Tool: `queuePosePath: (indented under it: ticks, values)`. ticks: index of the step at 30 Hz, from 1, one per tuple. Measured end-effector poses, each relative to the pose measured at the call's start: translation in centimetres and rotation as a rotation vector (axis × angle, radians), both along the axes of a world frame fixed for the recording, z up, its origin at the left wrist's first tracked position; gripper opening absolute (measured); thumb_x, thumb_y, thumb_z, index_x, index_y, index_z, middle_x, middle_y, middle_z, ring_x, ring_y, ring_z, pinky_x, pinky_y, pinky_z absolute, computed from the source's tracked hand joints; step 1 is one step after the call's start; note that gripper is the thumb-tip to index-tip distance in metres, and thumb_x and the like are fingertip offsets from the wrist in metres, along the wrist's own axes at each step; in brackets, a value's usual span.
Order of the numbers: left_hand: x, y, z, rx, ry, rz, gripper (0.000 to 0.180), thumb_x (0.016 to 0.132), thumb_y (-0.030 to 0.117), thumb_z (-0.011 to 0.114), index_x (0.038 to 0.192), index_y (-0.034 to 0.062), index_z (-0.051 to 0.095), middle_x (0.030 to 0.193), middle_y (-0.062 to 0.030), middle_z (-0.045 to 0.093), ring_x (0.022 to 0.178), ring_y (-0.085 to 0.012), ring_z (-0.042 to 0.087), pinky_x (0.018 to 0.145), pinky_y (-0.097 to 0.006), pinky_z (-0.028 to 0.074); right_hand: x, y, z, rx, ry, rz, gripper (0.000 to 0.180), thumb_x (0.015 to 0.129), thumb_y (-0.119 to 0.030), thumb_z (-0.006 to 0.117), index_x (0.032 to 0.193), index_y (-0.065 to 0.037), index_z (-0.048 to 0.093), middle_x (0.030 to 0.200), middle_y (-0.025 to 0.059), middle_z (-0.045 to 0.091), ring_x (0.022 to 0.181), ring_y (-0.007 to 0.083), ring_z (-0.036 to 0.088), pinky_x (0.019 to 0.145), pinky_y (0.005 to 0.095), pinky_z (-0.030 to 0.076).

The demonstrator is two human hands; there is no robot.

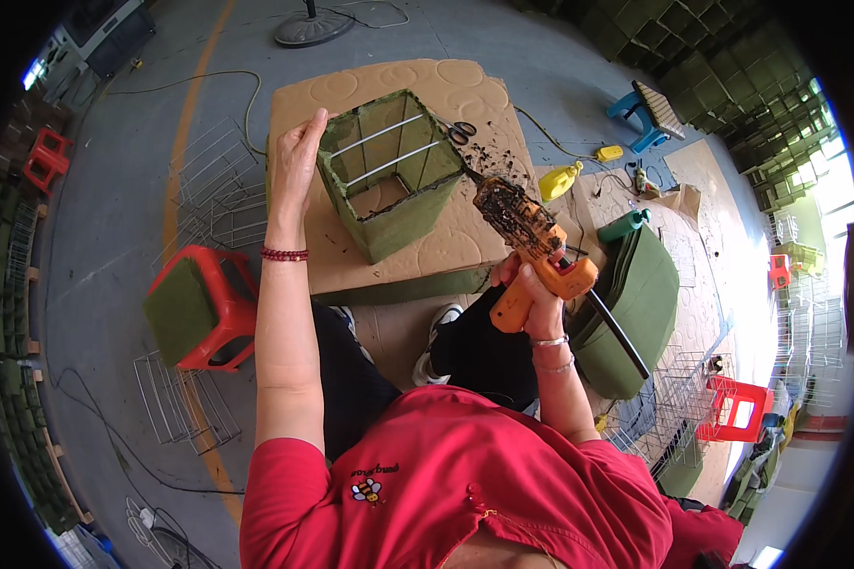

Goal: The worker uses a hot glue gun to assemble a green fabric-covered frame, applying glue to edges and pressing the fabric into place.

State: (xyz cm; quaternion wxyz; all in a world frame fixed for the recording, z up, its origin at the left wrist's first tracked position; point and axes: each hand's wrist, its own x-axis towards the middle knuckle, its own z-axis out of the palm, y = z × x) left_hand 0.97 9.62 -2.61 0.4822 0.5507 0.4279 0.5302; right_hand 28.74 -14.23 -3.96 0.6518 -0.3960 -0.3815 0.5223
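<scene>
A green fabric-covered box (403,223) with an open top stands on a cardboard-covered table; two pale metal bars cross its opening. My left hand (296,163) is at the box's left rim, its fingers pressed together against the side; part of the grip is hidden. My right hand (533,296) is wrapped around the handle of an orange hot glue gun (517,213). Dark residue cakes the gun's front, and a black glue stick (619,334) juts from its back. The gun's tip is at the box's right corner.
Black scissors (461,133) and dark scraps lie on the cardboard (436,81) beyond the box. At right are stacked green panels (636,313) and a yellow bottle (561,180). A red stool (220,303) stands at left near wire frames (185,403). Cables cross the floor.
</scene>
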Motion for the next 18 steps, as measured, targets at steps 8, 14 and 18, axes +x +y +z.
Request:
queuePosePath:
  ticks: [8,14,18]
  values:
    - [-0.1,-0.3,0.2,-0.006,-0.034,-0.028,0.052,0.096,0.044,0.06,0.111,-0.0058,0.068,0.1,-0.009,0.07,0.091,-0.0133,0.063,0.086,-0.027,0.047,0.9,1.0,0.1,0.008,0.019,-0.047,0.025,0.093,-0.021,0.058,0.108,-0.001,0.053,0.085,0.008,0.054,0.079,0.0209,0.054,0.075,0.0365,0.045]
    - [-0.3,-0.3,-0.2,0.002,-0.054,-0.033,0.052,0.096,0.043,0.059,0.112,-0.0063,0.067,0.102,-0.0094,0.07,0.093,-0.0136,0.063,0.087,-0.026,0.047,0.9,0.2,-0.1,-0.024,0.021,-0.018,0.033,0.091,-0.03,0.061,0.105,-0.001,0.052,0.083,0.0083,0.051,0.078,0.0214,0.052,0.074,0.0366,0.045]
    - [0.2,-0.2,0.0,0.005,-0.045,0.002,0.054,0.096,0.045,0.059,0.11,-0.007,0.068,0.1,-0.0095,0.07,0.094,-0.0133,0.062,0.088,-0.026,0.045,0.5,-0.1,-0.3,-0.039,-0.008,0.01,0.035,0.09,-0.031,0.063,0.107,-0.002,0.052,0.083,0.0079,0.051,0.078,0.0209,0.052,0.074,0.038,0.046]
